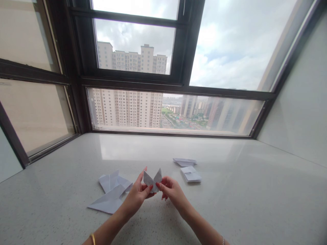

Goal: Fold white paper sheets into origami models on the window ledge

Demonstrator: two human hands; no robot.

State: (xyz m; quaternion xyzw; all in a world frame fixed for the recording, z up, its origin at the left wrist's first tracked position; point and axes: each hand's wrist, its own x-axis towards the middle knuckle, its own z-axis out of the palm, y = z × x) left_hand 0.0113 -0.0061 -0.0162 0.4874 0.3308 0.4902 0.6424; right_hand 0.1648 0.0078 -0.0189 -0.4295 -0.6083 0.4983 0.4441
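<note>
A small white folded paper figure (157, 175) with two pointed flaps standing up like ears is held between my hands, just above the sill. My left hand (139, 192) grips its left side, thumb pressed on the front and fingers behind. On the other side my right hand (173, 190) pinches the lower right part between thumb and fingers. The paper's back and its underside are hidden by my fingers. To the left of my left hand lie white folded paper pieces (109, 200), one overlapping another.
The speckled white windowsill (242, 190) spreads under everything. Right of centre lie a flat folded paper square (191, 174) and a narrow folded paper boat shape (185, 162) behind it. Dark window frames (178, 89) close off the back, and a white wall (301, 112) stands at the right.
</note>
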